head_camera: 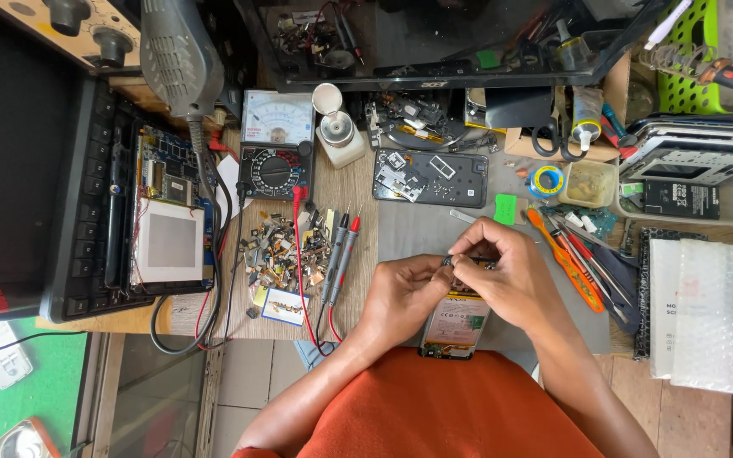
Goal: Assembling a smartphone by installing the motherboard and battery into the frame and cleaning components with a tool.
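An opened smartphone [454, 326] lies back-off at the bench's front edge, its battery and small circuit parts showing. My left hand [405, 291] and my right hand [511, 271] meet just above its top end. Both pinch a small dark part [454, 262] between thumb and fingertips; the fingers hide most of it. My orange-clad lap [443, 407] is below the phone.
An analog multimeter [276, 144] with red and black probes [341, 254] stands at left of centre, beside a heap of small scrap parts [282, 250]. Another dismantled phone [430, 178] lies behind. Screwdrivers and tweezers [583, 263] lie right; bubble-wrap packets [706, 314] far right; an opened laptop [120, 203] left.
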